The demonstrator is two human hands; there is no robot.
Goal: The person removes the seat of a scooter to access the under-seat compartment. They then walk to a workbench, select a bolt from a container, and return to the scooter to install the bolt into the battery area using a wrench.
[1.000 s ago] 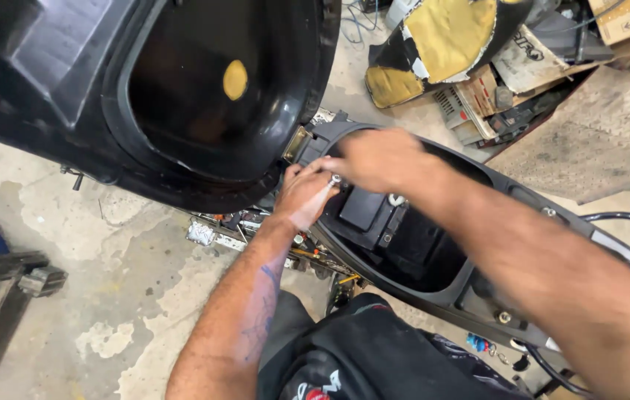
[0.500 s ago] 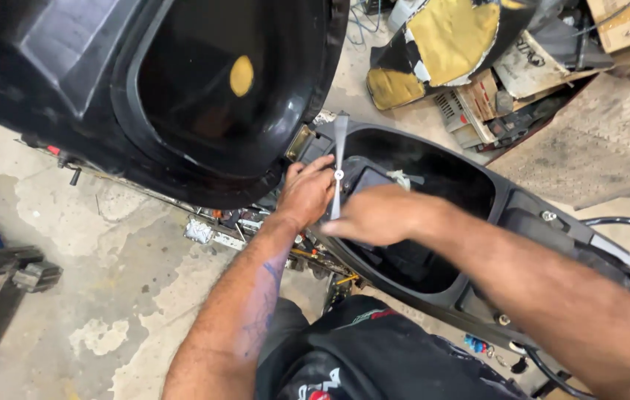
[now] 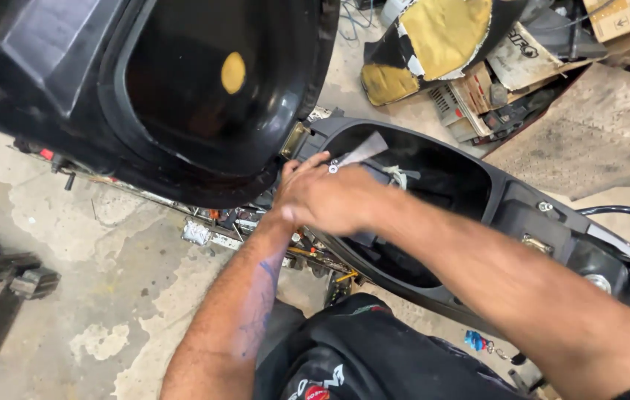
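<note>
Over the front rim of a scooter's under-seat storage tub (image 3: 478,194), seen from the head camera, both hands meet. The right hand (image 3: 330,198) lies on top, blurred, its fingers clenched around a slim metal tool (image 3: 359,153) whose grey shaft sticks out up and to the right, above the tub's opening. The left hand (image 3: 290,178) is mostly hidden beneath the right one; only fingertips show near the brass-coloured seat hinge (image 3: 294,138), and whether it grasps anything cannot be told. The left forearm carries a blue smear. Raised on that hinge, the black seat (image 3: 182,89) stands tipped up at upper left, its hollow underside facing the camera with a round yellow sticker (image 3: 233,72) on it. A chrome grab rail (image 3: 626,215) curves at right. Behind the scooter lies a heap of torn yellow foam seat padding (image 3: 433,37) and cardboard (image 3: 618,15) on the stained concrete floor (image 3: 108,259).
</note>
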